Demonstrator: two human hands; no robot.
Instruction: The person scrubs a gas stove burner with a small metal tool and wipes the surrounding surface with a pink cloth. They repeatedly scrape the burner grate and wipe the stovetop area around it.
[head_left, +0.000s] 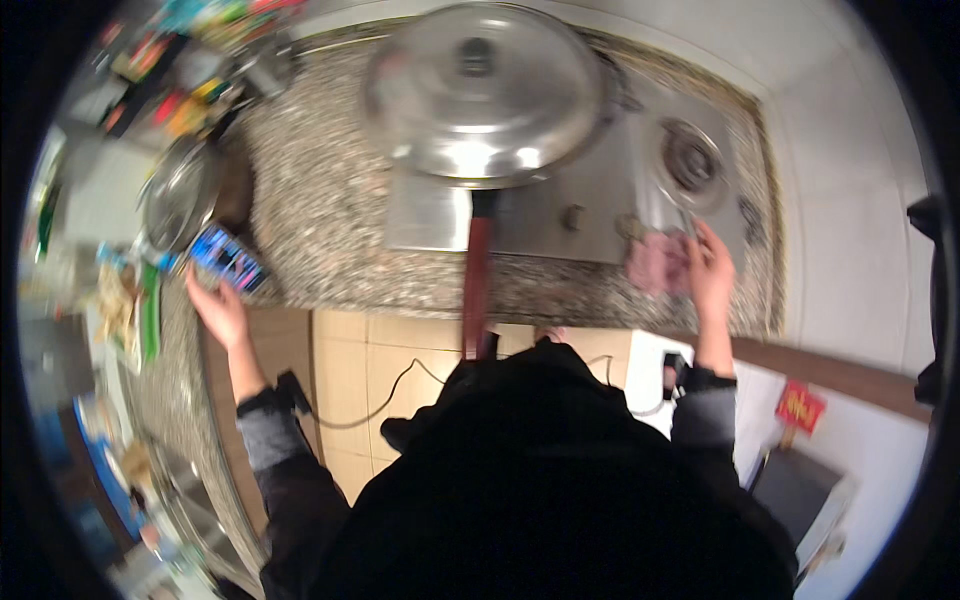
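My left hand holds a smartphone with a lit, colourful screen, near the counter's left corner. My right hand is at the front right of the stove, its fingers closed around a thin grey object, too blurred to name. Against those fingers lies a crumpled pink cloth, partly on the hob's front edge. Between my hands a large pan stands on the hob under a domed metal lid with a dark knob. Its red-brown handle points toward my body.
The steel hob has a bare burner at right and a knob in front. A glass-lidded pot stands on the granite counter beside the phone. Blurred packages crowd the back left. A black cable hangs below.
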